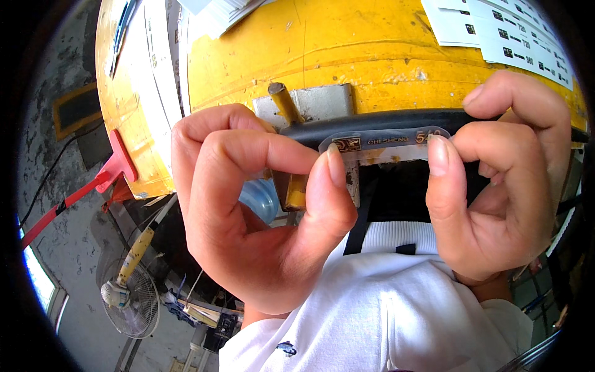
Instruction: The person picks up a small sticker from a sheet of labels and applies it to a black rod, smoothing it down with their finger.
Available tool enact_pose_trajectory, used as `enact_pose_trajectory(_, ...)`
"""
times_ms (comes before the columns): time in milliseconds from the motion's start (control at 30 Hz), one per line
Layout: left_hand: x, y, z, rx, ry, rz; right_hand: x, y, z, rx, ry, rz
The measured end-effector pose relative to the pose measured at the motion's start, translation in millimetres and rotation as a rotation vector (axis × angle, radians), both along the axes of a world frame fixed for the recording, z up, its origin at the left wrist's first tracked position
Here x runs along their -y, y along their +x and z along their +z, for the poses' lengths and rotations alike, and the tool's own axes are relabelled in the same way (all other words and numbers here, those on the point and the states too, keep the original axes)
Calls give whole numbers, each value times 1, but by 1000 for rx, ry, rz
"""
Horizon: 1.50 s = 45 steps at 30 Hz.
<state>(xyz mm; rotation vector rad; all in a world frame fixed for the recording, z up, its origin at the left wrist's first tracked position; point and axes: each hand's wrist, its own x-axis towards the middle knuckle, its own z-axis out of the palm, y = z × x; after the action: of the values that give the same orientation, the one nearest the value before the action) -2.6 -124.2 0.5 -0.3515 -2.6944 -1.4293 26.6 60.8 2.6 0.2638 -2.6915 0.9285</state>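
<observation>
- Left hand (263,242) and right hand (517,211) each pinch one end of the clear strip (387,141), thumb against forefinger.
- It lies along the black tube (396,118); contact cannot be told. With both ends held, placing seems unfinished.
- Its print: left emblem, middle lettering, right number.
- Far right, sheets (517,40) on the yellow table (353,37) repeat emblems and numbers.
</observation>
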Motion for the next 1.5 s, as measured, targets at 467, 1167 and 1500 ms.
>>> enact_pose_trajectory(467, -2, -1, 0, -9, -8, 5, -2, 0, 3, 1, 45, 4)
enact_pose_trajectory(1167, -7, 2, 4, 39, -7, 49, 4, 23, -13, -178, -36, 149)
enact_pose_trajectory(1500, -6, 1, 3, 16, -7, 37, 16, 45, -27, 97, 266, -41)
